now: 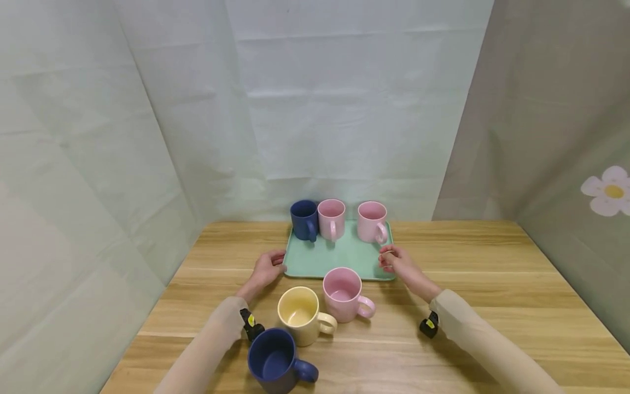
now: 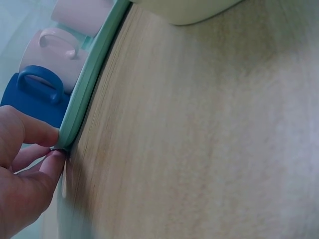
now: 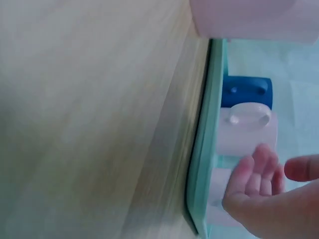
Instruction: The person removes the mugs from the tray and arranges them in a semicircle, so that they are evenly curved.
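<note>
From afar, I saw the left hand (image 1: 267, 269) pinching the tray (image 1: 315, 261), perhaps to steady it, the right hand (image 1: 401, 265) loose, holding nothing.

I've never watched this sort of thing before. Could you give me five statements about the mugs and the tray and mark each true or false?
1. Three mugs stand on the green tray. True: the far blue mug, the left pink mug and the right pink mug.
2. The yellow mug stands on the green tray. False: it stands on the wooden table.
3. The left grip pinches the green tray's edge. True.
4. The mug nearest the head camera is pink. False: it is the near blue mug.
5. All six mugs have handles. True.
</note>
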`<state>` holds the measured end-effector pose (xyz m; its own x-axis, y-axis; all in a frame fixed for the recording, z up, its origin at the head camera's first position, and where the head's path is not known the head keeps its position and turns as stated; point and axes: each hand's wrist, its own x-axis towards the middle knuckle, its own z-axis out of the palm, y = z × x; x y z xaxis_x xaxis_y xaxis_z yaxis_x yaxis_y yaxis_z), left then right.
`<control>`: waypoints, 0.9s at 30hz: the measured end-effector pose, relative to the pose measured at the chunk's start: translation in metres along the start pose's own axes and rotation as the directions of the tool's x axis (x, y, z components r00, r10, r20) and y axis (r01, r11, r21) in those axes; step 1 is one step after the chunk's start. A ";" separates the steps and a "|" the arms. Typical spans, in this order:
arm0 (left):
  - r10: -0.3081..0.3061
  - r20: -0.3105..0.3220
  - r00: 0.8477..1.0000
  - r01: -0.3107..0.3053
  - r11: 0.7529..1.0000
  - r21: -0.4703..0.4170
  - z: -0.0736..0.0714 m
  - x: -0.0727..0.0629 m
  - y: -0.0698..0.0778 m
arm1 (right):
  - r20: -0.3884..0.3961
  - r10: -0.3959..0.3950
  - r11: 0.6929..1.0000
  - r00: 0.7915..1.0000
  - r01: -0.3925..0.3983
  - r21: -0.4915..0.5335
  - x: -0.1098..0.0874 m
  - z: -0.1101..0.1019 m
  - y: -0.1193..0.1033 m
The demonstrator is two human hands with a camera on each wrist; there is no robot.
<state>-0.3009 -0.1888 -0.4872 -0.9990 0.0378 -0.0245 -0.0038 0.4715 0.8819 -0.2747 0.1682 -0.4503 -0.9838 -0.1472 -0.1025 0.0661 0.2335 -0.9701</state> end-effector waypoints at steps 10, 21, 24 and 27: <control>0.014 0.002 1.000 -0.014 1.000 -0.002 0.000 -0.001 0.000 | -0.236 -0.049 0.999 0.971 0.046 -0.018 0.025 -0.003 0.006; 0.008 -0.006 1.000 -0.008 1.000 -0.007 0.003 -0.002 -0.001 | -0.262 -0.061 0.997 0.963 0.069 0.020 0.047 -0.006 0.009; -0.001 -0.007 1.000 0.000 1.000 -0.016 0.002 -0.002 0.000 | -0.232 -0.059 0.998 0.971 0.065 0.022 0.052 -0.006 0.010; -0.003 -0.007 1.000 0.003 1.000 -0.020 0.001 -0.003 0.000 | -0.204 -0.054 0.996 0.977 0.068 0.060 0.056 -0.007 0.009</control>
<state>-0.2981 -0.1876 -0.4880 -0.9992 0.0307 -0.0237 -0.0072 0.4541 0.8909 -0.3309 0.1688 -0.4633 -0.9992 0.0398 -0.0027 0.0093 0.1654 -0.9862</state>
